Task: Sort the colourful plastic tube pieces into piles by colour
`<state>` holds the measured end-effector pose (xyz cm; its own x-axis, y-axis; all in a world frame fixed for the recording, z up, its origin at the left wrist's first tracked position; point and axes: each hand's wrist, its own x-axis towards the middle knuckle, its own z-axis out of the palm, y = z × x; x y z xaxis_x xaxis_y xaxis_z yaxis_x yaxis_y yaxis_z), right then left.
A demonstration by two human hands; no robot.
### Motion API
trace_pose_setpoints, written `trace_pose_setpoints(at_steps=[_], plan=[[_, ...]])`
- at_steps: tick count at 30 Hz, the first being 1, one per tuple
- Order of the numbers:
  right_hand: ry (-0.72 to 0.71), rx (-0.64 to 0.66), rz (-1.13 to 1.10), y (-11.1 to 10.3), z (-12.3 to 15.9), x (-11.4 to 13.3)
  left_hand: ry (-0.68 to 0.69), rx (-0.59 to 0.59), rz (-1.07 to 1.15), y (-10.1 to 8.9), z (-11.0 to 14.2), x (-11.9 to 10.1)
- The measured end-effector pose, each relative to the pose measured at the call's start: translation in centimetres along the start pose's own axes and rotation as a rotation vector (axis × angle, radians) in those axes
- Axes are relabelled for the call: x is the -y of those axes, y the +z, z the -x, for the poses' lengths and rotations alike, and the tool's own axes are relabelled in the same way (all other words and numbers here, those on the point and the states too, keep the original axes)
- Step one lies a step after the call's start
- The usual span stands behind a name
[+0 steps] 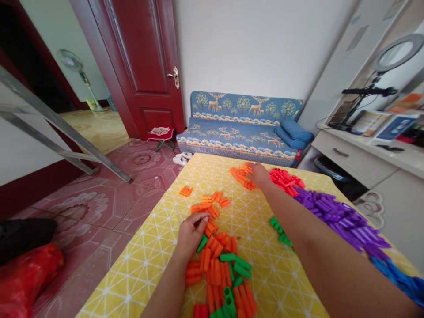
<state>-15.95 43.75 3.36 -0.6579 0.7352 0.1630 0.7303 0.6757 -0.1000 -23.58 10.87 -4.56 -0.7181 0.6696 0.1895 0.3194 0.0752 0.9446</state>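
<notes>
My left hand [191, 229] is over the mixed pile of small plastic tube pieces, its thumb and fingertips pinched together beside an orange tube piece [211, 228]. Whatever the pinch holds is too small to make out. Orange and green tube pieces [243, 266] lie mixed below that hand. Across the table, my right hand [259, 175] touches the edge of a separate orange heap [243, 175]; its fingertips are blurred and partly hidden. Red pieces [286, 181] are heaped just right of it. A few green pieces [280, 229] show beside my right forearm.
A yellow patterned cloth [132, 282] covers the table. Purple pieces [341, 216] and blue ones [397, 276] lie along its right side. Beyond stands a blue sofa [232, 132]; a white cabinet [351, 154] is at right, a metal ladder [76, 137] at left.
</notes>
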Motion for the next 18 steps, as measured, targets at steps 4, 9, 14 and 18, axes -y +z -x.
trace_pose_setpoints(at_steps=[4,9,14,18], plan=[[-0.038,0.048,0.047,1.9,-0.2,0.4,0.003,0.006,-0.005,0.0,0.0,0.1],[-0.070,0.110,0.110,2.3,-0.5,1.0,0.011,0.005,0.018,0.1,0.0,0.3],[-0.108,0.134,0.136,2.3,-0.6,1.5,-0.005,0.014,0.052,0.1,0.0,0.1],[-0.135,0.112,0.134,2.5,0.1,1.7,-0.007,0.007,0.025,0.1,0.0,0.3]])
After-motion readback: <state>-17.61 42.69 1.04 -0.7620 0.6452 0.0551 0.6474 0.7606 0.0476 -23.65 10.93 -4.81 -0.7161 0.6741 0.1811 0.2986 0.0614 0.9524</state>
